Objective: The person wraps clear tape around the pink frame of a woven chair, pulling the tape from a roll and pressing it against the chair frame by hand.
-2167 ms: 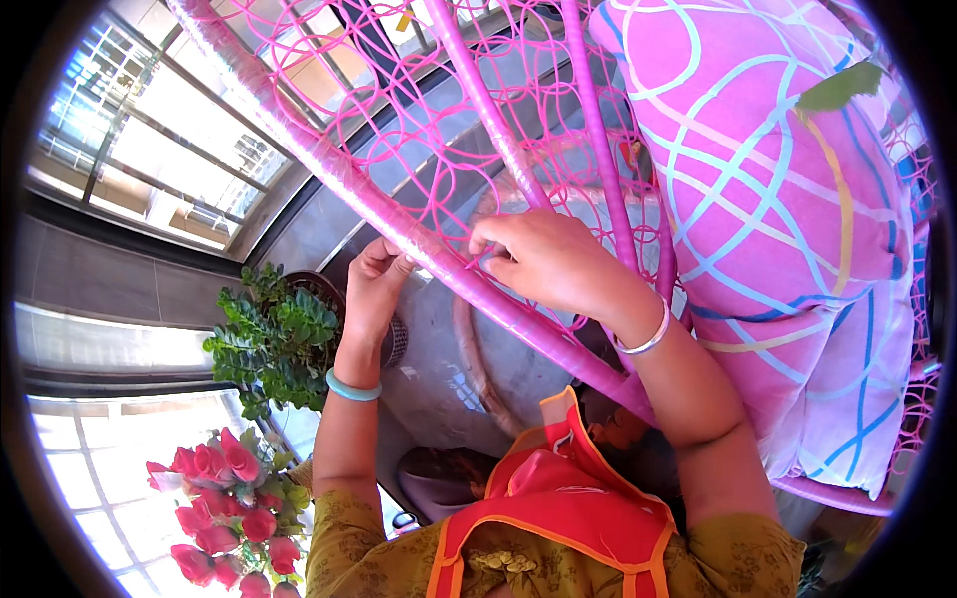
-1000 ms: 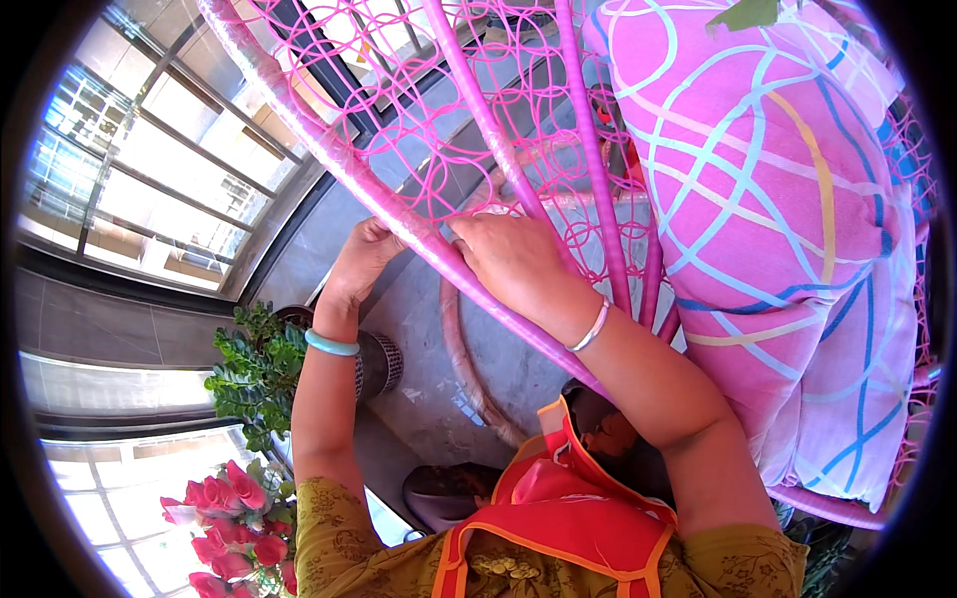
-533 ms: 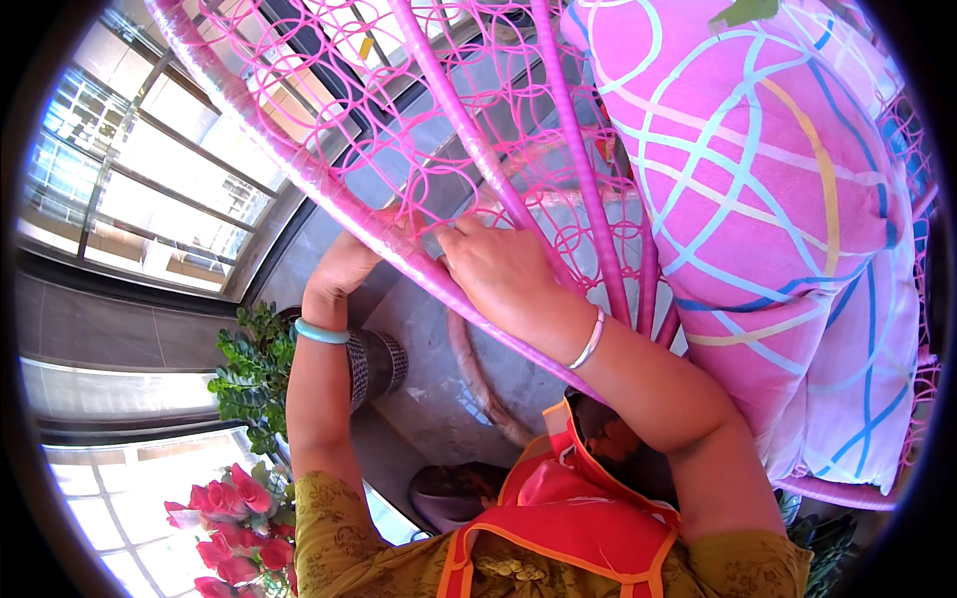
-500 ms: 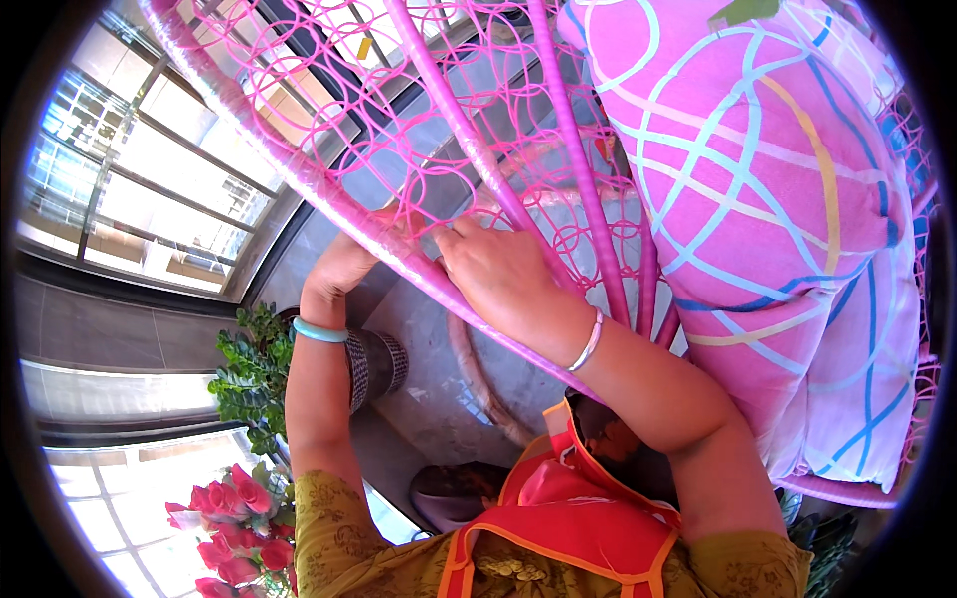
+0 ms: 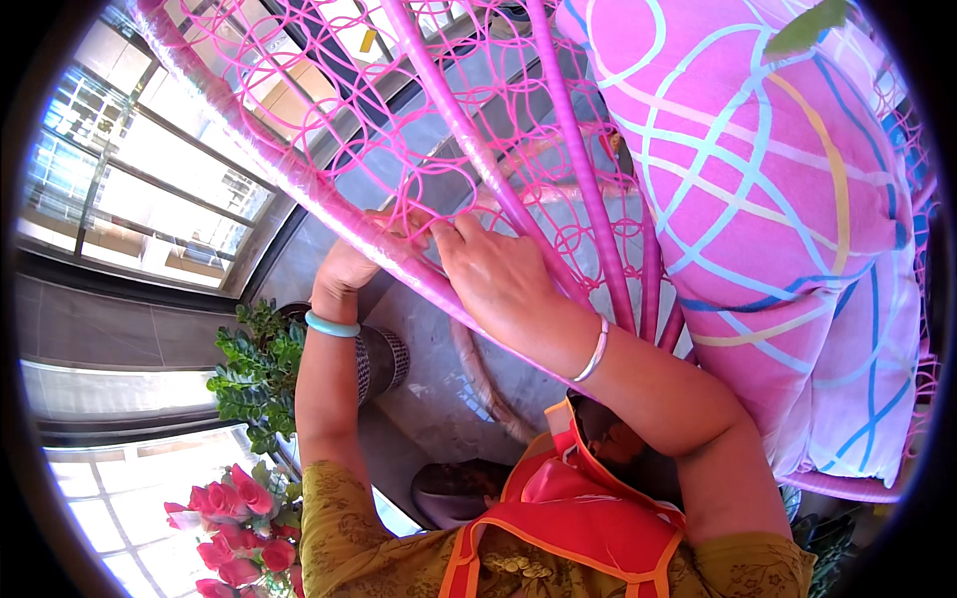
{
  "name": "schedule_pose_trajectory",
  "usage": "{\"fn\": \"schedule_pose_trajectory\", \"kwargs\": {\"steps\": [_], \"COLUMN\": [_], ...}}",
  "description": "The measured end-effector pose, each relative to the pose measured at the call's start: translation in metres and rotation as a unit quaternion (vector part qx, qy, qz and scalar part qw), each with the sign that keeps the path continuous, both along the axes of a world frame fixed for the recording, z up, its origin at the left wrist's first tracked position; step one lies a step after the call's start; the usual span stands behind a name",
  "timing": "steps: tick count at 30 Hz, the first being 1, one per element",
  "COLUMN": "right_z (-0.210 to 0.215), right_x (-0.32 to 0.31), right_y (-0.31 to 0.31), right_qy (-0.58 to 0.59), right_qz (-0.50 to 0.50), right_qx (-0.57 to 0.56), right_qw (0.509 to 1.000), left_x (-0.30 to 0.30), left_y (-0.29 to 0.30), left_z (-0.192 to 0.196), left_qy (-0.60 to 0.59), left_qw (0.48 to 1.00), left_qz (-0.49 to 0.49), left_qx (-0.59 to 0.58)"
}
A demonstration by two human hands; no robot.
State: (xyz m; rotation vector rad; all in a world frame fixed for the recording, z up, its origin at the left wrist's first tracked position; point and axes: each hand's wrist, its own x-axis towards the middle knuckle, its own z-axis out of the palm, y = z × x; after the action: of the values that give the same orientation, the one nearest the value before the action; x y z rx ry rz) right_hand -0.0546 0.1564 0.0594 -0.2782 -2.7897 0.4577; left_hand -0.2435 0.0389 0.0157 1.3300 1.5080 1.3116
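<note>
At ten o'clock, the thick pink cord-wrapped frame bar of a pink woven hanging chair is clamped by the left hand, right hand fingers pressed together on its lattice, where snagging seems possible.

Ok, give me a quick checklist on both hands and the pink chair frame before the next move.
1. Left hand on the pink frame bar: ok.
2. Right hand on the pink lattice: ok, fingers at the weave.
3. Grip of either hand closed on a strand: cannot tell, fingertips hidden.
4. Patterned cushion seated inside the chair: ok.
5. Potted plant apart from the arms: ok, below the left forearm.
</note>
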Motion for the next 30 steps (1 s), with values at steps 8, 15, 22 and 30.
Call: {"fn": "schedule_pose_trajectory", "kwargs": {"steps": [8,15,22,30], "right_z": [0.002,0.005,0.005,-0.005], "right_x": [-0.001,-0.001,-0.002,-0.007], "right_y": [0.008,0.017,0.023,0.027], "right_qy": [-0.023,-0.047,-0.122,-0.101], "right_qz": [0.012,0.022,-0.005,-0.015], "right_qx": [-0.065,-0.049,-0.075,-0.075], "right_qw": [0.998,0.997,0.990,0.992], "left_x": [0.019,0.016,0.036,0.044], "left_y": [0.009,0.004,0.008,0.014], "left_z": [-0.004,-0.034,-0.030,-0.047], "left_qy": [-0.104,-0.274,-0.347,-0.418], "left_qw": [0.990,0.957,0.932,0.896], "left_qz": [0.085,0.078,0.069,0.082], "left_qx": [0.052,0.050,0.078,0.123]}}
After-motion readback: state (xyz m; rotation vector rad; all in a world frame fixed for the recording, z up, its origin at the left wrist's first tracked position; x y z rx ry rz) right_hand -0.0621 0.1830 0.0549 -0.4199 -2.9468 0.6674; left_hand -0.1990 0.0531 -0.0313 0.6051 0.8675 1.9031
